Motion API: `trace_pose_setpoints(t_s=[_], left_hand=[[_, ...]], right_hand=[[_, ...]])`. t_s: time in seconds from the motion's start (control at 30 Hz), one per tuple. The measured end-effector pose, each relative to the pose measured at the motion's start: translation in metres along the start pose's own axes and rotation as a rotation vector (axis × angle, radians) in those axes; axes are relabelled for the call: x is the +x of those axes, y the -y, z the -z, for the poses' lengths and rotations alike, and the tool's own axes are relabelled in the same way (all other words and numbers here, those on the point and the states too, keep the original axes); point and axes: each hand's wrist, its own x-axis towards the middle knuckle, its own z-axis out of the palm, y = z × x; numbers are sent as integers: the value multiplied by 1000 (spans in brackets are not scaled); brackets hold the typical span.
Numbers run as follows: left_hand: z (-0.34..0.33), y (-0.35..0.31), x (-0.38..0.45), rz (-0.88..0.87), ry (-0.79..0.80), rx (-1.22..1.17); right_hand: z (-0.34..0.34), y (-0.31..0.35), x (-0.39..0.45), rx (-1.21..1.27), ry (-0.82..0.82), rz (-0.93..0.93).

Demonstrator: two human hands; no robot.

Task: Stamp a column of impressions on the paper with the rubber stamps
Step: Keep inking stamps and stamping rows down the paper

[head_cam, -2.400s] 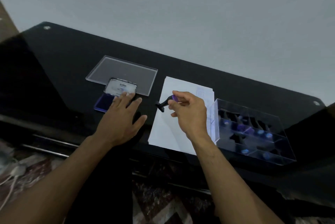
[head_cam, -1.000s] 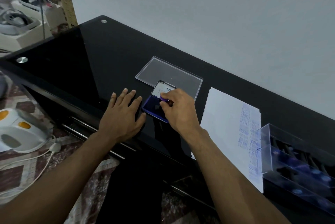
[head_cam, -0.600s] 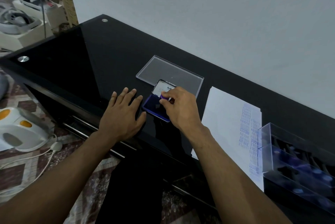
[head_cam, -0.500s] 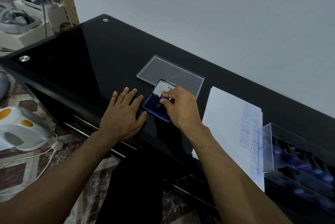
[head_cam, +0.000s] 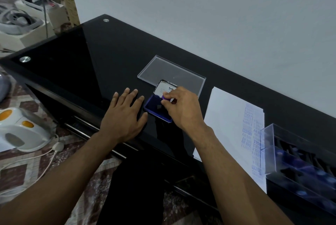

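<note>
My right hand (head_cam: 182, 108) pinches a small rubber stamp (head_cam: 165, 97) with a purple top over the open blue ink pad (head_cam: 153, 107); I cannot tell whether its base touches the pad. The pad's lid (head_cam: 164, 88) stands up behind it with a white label. My left hand (head_cam: 123, 115) lies flat on the black glass table (head_cam: 76, 64), fingers spread, just left of the pad. To the right lies the white paper (head_cam: 225, 115), with two columns of blue impressions (head_cam: 251, 133) along its right side.
A clear plastic lid (head_cam: 171, 71) lies flat behind the ink pad. A clear case (head_cam: 298, 162) holding several dark stamps sits at the paper's right edge. A white and orange appliance (head_cam: 20, 130) with a cord lies on the floor to the left.
2.4 s ago my right hand held the stamp over the paper; it has moved left to the ink pad. Over the last second both hands have stayed almost still.
</note>
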Motion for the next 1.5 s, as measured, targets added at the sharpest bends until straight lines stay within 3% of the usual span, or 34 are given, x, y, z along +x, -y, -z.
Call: trace_pose_setpoints(t_s=[1.1, 1.3, 1.5], left_hand=[[5, -2, -1, 2, 19, -3], [14, -11, 2, 1, 32, -75], [22, -61, 3, -92, -10, -113]], right_hand=[[-5, -1, -1, 82, -7, -58], [4, -6, -16, 205, -142, -93], [41, -33, -49, 197, -212, -130]])
